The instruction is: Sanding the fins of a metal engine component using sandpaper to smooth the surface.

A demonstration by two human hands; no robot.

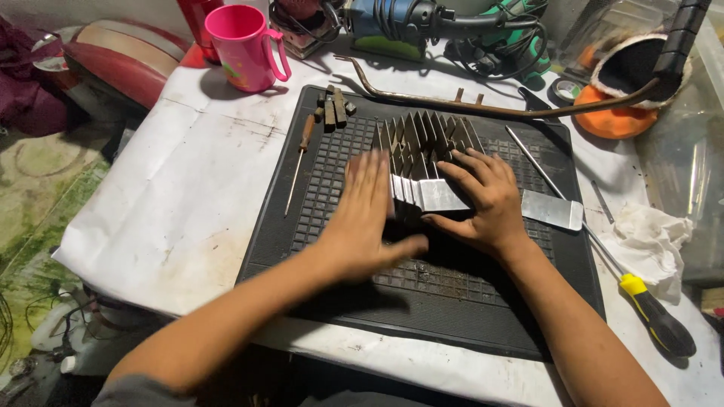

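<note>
Both hands brace finned metal block (424, 162) on black mat (317, 203): left hand (369, 215) flat and released against its side, right hand (483, 200) grasping block w/ fingers over fins, prob. to steady it.

Two hands, left (366, 215) and right (483, 203), are pressing one finned metal block (422, 151); one pink mug (245, 47) is standing far left; two screwdrivers, wooden-handled (299, 162) and yellow-handled (603, 260), are lying alongside.
</note>
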